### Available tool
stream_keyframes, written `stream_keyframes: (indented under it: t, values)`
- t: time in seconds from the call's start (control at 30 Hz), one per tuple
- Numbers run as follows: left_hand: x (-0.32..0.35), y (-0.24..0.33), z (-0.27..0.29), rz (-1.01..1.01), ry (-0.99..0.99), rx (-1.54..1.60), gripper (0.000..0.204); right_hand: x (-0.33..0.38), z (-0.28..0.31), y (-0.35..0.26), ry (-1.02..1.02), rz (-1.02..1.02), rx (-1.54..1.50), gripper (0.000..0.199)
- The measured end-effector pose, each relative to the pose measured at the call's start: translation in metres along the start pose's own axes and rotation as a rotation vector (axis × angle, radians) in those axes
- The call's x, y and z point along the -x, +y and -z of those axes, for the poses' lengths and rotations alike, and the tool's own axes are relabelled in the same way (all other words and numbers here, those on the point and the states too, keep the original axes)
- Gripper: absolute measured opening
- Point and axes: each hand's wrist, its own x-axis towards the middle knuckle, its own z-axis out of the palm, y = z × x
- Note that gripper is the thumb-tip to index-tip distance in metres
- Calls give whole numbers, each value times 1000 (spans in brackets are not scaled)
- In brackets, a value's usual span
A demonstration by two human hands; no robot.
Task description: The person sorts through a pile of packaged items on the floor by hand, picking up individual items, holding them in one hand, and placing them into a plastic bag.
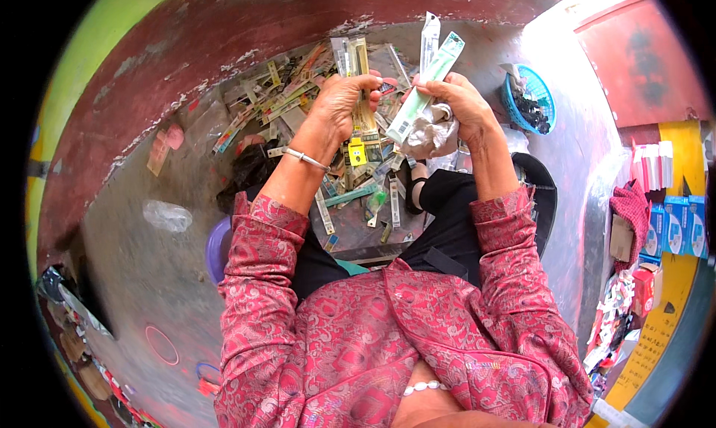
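Observation:
Over a heap of slim packets (pixel 289 98), my left hand (pixel 341 101) is closed round some long, narrow, yellowish packets (pixel 362 118), whose ends stick out above and below the fingers. To its right, my right hand (pixel 464 105) grips a pale green slim packet (pixel 441 68) and a whitish one (pixel 429 34), both tilted upward. A crumpled off-white cloth or wrapper (pixel 432 133) hangs beneath that hand; whether it is gripped cannot be made out. A small gap separates the two hands. More packets lie below, including a teal one (pixel 352 195).
A blue mesh basket (pixel 550 92) with dark things in it stands at the right. Left of my legs is a purple rounded object (pixel 218 249), and farther left a clear plastic bag (pixel 166 216). Blue boxes (pixel 676 226) stand at the far right. A reddish wall (pixel 134 92) curves behind.

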Motion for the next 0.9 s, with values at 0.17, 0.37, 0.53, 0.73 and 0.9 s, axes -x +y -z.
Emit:
stream_keyframes:
  t: [0.17, 0.37, 0.53, 0.73, 0.9]
  values:
    - [1, 0, -1, -41, 33, -71, 26, -4, -3, 5, 13, 29, 74, 29]
    - [3, 0, 3, -68, 27, -115, 20, -5, -9, 9, 94, 38, -56, 26]
    - [11, 10, 1, -93, 48, 18, 22, -10, -1, 11, 68, -11, -143, 16]
    - [5, 8, 8, -79, 47, 45, 24, -12, -5, 13, 41, -47, -191, 13]
    - [10, 11, 5, -26, -13, 28, 23, 0, -15, 4, 45, 50, -34, 18]
